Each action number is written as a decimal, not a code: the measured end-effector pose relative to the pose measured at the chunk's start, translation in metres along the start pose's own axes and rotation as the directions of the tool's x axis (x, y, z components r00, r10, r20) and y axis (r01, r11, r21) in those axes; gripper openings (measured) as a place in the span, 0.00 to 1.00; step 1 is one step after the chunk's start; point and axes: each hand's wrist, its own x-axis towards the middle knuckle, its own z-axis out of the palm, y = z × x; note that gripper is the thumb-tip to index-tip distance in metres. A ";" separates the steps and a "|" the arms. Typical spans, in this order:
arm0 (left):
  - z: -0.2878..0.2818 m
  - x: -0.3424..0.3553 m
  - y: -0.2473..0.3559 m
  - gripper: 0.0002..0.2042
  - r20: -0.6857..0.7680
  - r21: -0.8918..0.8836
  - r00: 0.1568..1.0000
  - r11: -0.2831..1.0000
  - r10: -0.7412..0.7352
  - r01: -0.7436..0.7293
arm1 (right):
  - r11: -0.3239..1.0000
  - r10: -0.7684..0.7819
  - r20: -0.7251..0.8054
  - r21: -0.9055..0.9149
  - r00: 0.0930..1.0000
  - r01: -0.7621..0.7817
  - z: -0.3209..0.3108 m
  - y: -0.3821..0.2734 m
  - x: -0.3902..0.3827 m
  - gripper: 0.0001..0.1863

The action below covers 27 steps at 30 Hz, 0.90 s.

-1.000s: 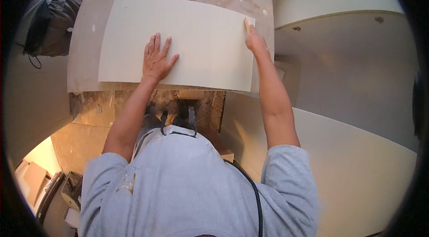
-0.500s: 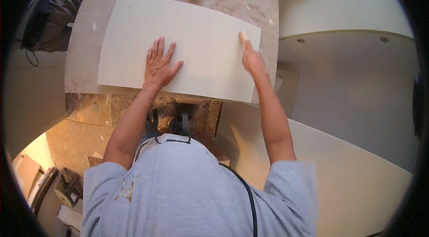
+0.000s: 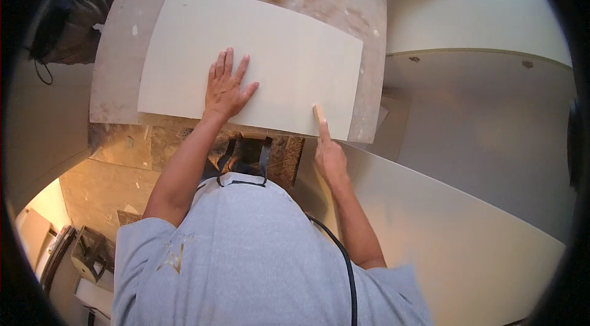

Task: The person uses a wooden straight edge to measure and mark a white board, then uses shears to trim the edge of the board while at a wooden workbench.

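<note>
A stained surface (image 3: 117, 74) occupies the frame's upper middle, carrying a cream panel (image 3: 286, 61). The left hand (image 3: 226, 93) lies flat on it, fingers apart; at lower centre-right, the right hand (image 3: 330, 159) grips a small wooden piece (image 3: 318, 113).

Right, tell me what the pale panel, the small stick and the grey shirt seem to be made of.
Panel: probably coated board, judging by its smooth, even surface and straight-cut edges. Stick: likely bare wood, given its matte tan colour. Shirt: soft, mottled knit, perhaps cotton.
</note>
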 end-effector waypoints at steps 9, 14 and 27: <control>-0.002 -0.001 0.000 0.37 -0.015 0.006 1.000 1.000 0.015 -0.015 | 0.996 -0.028 -0.141 -0.085 0.990 0.016 -0.064 -0.025 0.221 0.34; 0.001 -0.002 -0.002 0.36 -0.005 -0.006 1.000 1.000 0.029 -0.029 | 0.997 -0.003 -0.153 -0.073 0.988 -0.008 -0.049 -0.033 0.162 0.33; 0.010 -0.002 -0.006 0.36 -0.002 0.014 1.000 1.000 -0.003 0.003 | 0.995 -0.037 -0.062 -0.091 0.997 0.031 -0.021 -0.060 0.108 0.32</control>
